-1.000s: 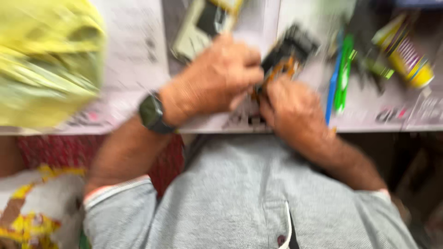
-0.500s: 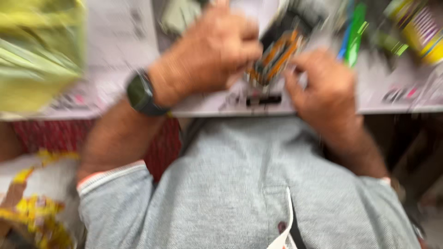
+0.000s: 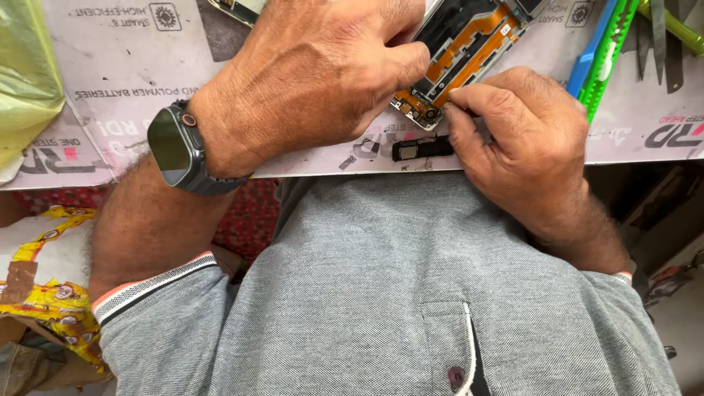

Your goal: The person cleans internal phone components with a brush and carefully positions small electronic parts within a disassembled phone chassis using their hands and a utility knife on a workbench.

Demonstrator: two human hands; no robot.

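Note:
An opened phone (image 3: 469, 51) lies on the white work mat (image 3: 125, 66), its insides showing with orange flex cables. My left hand (image 3: 315, 73), with a dark watch (image 3: 176, 150) on the wrist, rests closed on the phone's left side and holds it down. My right hand (image 3: 521, 139) pinches at the phone's near end with thumb and forefinger; what is between the fingertips is too small to tell. A small black part (image 3: 422, 149) lies loose on the mat just below the phone, between my hands.
A blue and a green tool (image 3: 598, 55) lie on the mat to the right, with metal tweezers (image 3: 664, 40) beyond. A yellow-green plastic bag (image 3: 26, 81) sits at the left edge. Another device part (image 3: 238, 7) shows at the top. A yellow printed bag (image 3: 51, 293) lies below left.
The view has come closer and sharpened. My right hand has moved from the mat up to the phone's near end; the left hand keeps its hold on the phone.

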